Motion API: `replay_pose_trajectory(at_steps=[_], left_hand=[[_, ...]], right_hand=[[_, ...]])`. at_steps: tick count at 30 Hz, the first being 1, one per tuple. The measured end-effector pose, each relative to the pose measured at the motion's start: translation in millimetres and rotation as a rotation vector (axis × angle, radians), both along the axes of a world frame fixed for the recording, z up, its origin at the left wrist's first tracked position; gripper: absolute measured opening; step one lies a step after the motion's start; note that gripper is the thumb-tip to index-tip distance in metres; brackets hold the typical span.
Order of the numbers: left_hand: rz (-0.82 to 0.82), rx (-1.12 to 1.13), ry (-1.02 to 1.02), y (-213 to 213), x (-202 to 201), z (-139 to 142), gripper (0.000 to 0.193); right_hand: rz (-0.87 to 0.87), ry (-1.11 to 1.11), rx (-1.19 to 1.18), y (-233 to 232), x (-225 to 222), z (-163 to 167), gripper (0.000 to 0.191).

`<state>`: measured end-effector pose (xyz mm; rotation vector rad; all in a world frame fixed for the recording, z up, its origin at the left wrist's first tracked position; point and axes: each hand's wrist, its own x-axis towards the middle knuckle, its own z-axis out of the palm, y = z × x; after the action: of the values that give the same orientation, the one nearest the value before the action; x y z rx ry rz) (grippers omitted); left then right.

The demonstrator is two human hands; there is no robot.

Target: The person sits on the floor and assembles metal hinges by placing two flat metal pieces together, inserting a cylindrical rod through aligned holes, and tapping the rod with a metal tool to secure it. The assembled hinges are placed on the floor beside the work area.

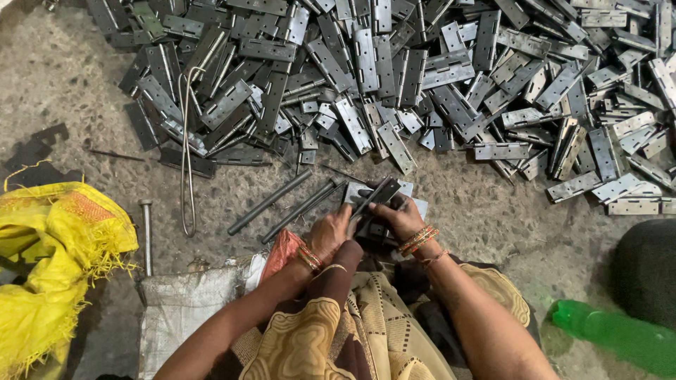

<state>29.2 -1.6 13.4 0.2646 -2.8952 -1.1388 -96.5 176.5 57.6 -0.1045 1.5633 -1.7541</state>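
Workshop floor: heap of metal hinges (422,77), steel rods (271,203), bare concrete.

Hinge pile (436,77) beyond the hands runs off the top and right edges. Green bottle (620,336), right of the right forearm, is cut by the bottom-right corner. Both elbows lie outside view.
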Motion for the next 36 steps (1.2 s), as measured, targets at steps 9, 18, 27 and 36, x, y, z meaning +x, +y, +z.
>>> replay_pose_trajectory(at_steps=[9, 18, 27, 36], left_hand=[[0.168, 1.237, -0.355, -23.6, -1.9, 53.4, 0.038], [0.133, 1.416, -0.423, -24.0, -1.2, 78.8, 0.052], [0.193, 1.077, -0.32, -16.4, -8.5, 30.6, 0.04], [0.154, 0.113, -0.268, 11.5, -34.9, 3.4, 0.035]], right_hand=[[0.077, -0.215, -0.072, 9.8, -10.2, 33.4, 0.019], [0.1, -0.264, -0.126, 16.2, -10.3, 55.2, 0.029], [-0.076, -0.207, 0.087, 28.5, -19.4, 5.8, 0.039], [-0.343, 0.236, 0.717, 58.2, -50.1, -31.1, 0.046]])
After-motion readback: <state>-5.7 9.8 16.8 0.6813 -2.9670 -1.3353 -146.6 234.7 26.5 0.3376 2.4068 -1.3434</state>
